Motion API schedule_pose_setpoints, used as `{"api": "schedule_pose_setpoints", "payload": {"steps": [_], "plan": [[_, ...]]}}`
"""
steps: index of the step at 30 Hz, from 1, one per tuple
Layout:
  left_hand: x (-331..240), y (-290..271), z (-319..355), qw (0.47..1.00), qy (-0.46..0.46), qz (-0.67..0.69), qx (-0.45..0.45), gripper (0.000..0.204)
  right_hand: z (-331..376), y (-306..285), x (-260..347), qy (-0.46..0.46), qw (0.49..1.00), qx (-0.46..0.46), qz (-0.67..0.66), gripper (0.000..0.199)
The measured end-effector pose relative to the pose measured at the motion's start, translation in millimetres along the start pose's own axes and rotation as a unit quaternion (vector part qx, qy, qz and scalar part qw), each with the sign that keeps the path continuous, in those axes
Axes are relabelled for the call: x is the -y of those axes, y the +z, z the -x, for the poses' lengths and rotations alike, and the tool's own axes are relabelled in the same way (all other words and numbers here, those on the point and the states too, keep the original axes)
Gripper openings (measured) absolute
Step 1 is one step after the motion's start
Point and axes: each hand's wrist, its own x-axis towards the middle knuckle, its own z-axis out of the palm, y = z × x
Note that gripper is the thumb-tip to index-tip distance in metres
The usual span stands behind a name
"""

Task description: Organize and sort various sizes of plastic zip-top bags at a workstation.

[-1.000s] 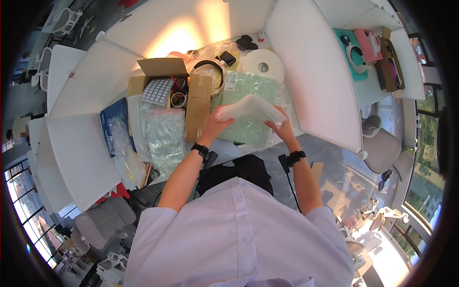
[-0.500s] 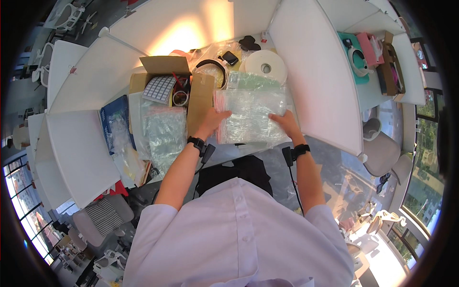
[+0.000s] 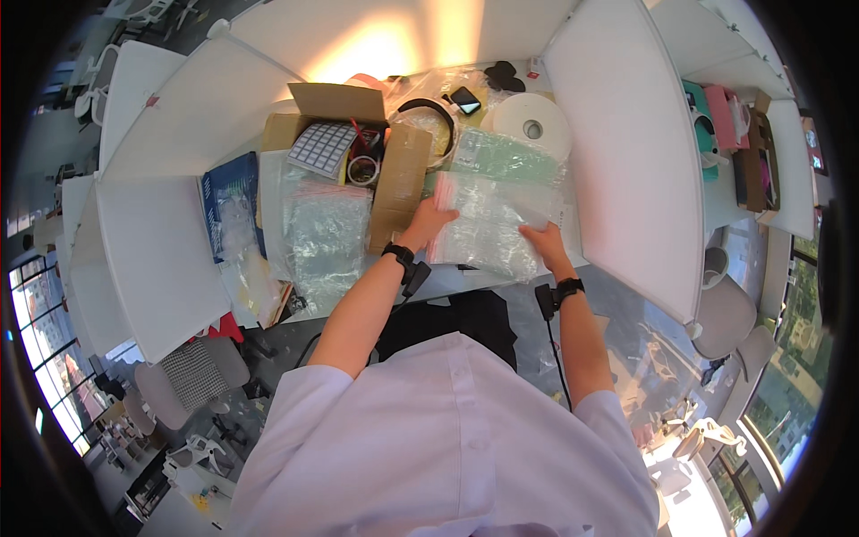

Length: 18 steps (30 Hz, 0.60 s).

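Observation:
A stack of clear plastic zip bags point(image 3: 488, 215) with reddish strips along its left edge lies between my hands on the table. My left hand point(image 3: 433, 224) grips that left edge, thumb on top and fingers beneath. At the lower right corner, my right hand point(image 3: 544, 245) pinches the bags the same way. Just beyond them is a flat green-tinted plastic pack point(image 3: 506, 159), partly covered by the bags. Left of my left hand stands an open cardboard box point(image 3: 401, 183), and a second stack of clear bags point(image 3: 327, 233) lies in front of it.
A large white roll point(image 3: 553, 118) stands behind the bags, near a headband-like ring point(image 3: 425, 106) and a small black-screened device point(image 3: 465, 100). The box holds a white grid-patterned sheet point(image 3: 319, 149) and a tape roll point(image 3: 363, 170). White partitions point(image 3: 617, 152) enclose the table; a blue tray point(image 3: 234, 192) lies left.
The whole view has shifted, so the table contents appear farther right. Both hands keep hold of the bags, which now lie tilted, their right side lower toward me.

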Motion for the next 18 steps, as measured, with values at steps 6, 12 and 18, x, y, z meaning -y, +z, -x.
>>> {"api": "schedule_pose_setpoints", "payload": {"steps": [6,12,18], "plan": [[-21,0,38,0.988,0.126,-0.087,-0.029,0.029,28,4,37,0.045,0.996,-0.046,0.054,0.039],[-5,-3,35,0.990,0.118,-0.060,-0.051,0.033,30,12,15,0.080,0.991,0.018,-0.101,0.037],[-21,-8,27,0.975,0.158,-0.153,-0.029,0.041,25,4,-14,0.216,0.972,0.078,-0.046,0.035]]}}
